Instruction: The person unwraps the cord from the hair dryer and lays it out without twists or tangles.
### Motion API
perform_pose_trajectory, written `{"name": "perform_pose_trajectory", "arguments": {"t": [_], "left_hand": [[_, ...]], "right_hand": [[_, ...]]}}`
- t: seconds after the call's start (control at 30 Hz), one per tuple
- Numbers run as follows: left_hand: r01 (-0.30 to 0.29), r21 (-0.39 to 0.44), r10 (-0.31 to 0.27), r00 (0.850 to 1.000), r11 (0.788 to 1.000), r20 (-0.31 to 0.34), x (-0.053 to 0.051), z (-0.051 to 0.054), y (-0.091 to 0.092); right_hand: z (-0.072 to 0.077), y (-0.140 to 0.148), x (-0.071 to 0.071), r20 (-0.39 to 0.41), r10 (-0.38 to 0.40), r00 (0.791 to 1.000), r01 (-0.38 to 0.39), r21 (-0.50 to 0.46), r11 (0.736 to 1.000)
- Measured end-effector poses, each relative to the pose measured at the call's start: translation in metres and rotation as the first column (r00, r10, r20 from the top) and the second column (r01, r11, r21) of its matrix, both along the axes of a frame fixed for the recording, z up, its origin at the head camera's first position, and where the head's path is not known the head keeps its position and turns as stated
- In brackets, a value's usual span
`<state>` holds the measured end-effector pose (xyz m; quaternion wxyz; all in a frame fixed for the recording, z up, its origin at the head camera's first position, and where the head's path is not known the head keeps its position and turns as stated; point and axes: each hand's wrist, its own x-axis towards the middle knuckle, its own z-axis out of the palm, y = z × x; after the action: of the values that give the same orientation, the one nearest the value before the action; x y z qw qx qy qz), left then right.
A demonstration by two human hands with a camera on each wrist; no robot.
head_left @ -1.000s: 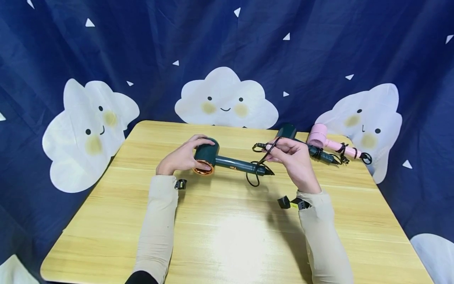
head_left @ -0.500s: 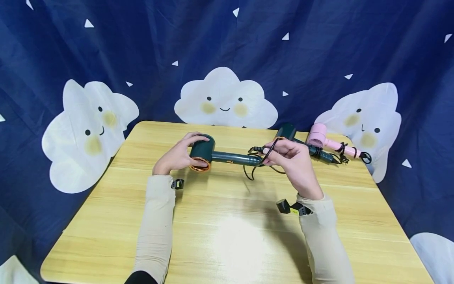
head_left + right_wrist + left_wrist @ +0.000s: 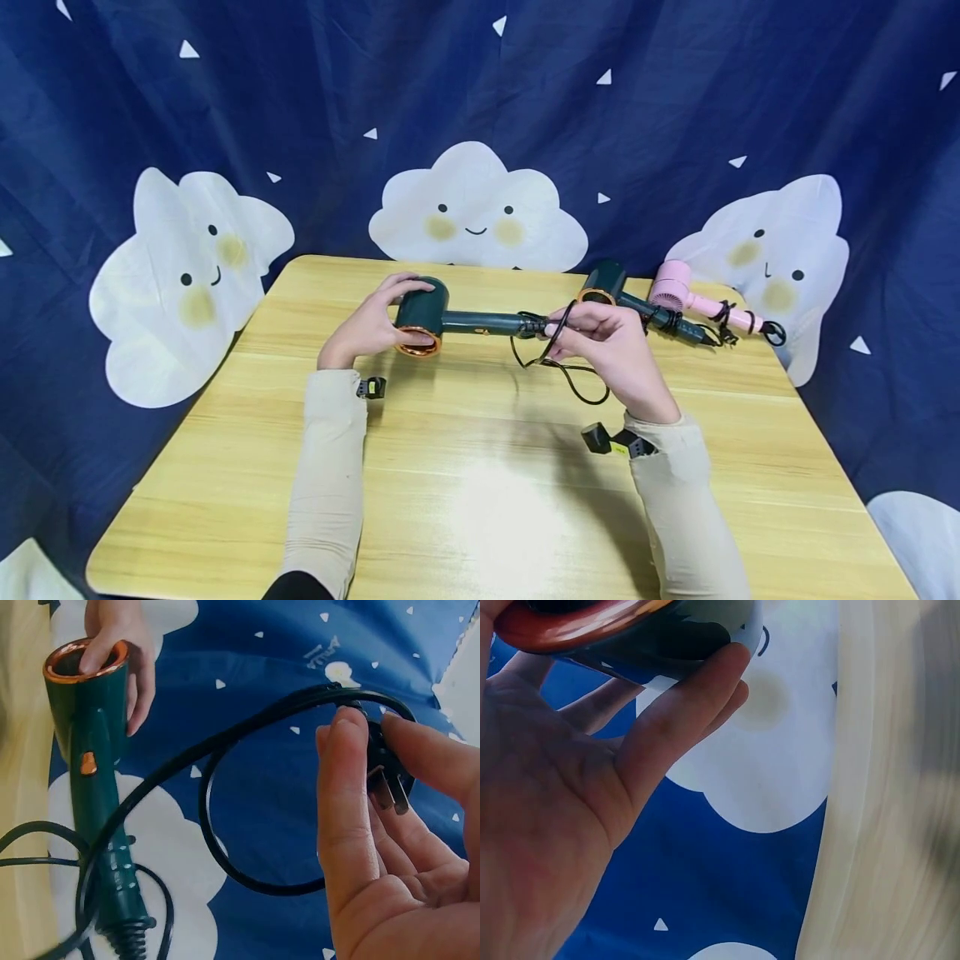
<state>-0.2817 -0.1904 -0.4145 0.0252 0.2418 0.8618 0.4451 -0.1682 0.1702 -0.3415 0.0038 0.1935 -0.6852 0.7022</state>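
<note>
My left hand (image 3: 367,329) grips a dark green hair dryer (image 3: 480,322) by its head, the thumb inside the copper-coloured rim. In the left wrist view only part of that head (image 3: 690,637) shows. The dryer is held above the table, its handle pointing right. Beyond the handle's end, my right hand (image 3: 615,346) pinches the black two-pin plug (image 3: 386,776) between thumb and fingers, as the right wrist view shows. The black cord (image 3: 161,776) runs in loose loops from the plug to around the lower handle.
A second green hair dryer (image 3: 609,279) and a pink hair dryer (image 3: 672,283), both with cords wrapped up, lie at the table's back right corner. A blue curtain (image 3: 450,67) with clouds hangs behind the wooden table (image 3: 465,500).
My left hand has moved the hair dryer slightly left and away from me. A larger loop of cord now hangs below my right hand, which still pinches the plug.
</note>
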Motion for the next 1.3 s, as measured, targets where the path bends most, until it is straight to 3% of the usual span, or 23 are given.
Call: {"name": "perform_pose_trajectory", "arguments": {"t": [0.67, 0.9, 1.3], "left_hand": [[-0.034, 0.089, 0.039, 0.998, 0.995, -0.048, 0.003, 0.006, -0.011], [-0.052, 0.078, 0.055, 0.998, 0.996, -0.033, 0.006, 0.010, -0.012], [-0.041, 0.107, 0.046, 0.998, 0.993, -0.043, 0.008, 0.015, -0.012]], "right_hand": [[-0.030, 0.012, -0.030, 0.178, 0.026, 0.984, -0.048, 0.116, 0.992], [-0.047, 0.026, -0.045, 0.313, 0.051, 0.948, -0.081, 0.082, 0.993], [-0.065, 0.036, -0.062, 0.418, 0.055, 0.907, -0.071, 0.024, 0.997]]}}
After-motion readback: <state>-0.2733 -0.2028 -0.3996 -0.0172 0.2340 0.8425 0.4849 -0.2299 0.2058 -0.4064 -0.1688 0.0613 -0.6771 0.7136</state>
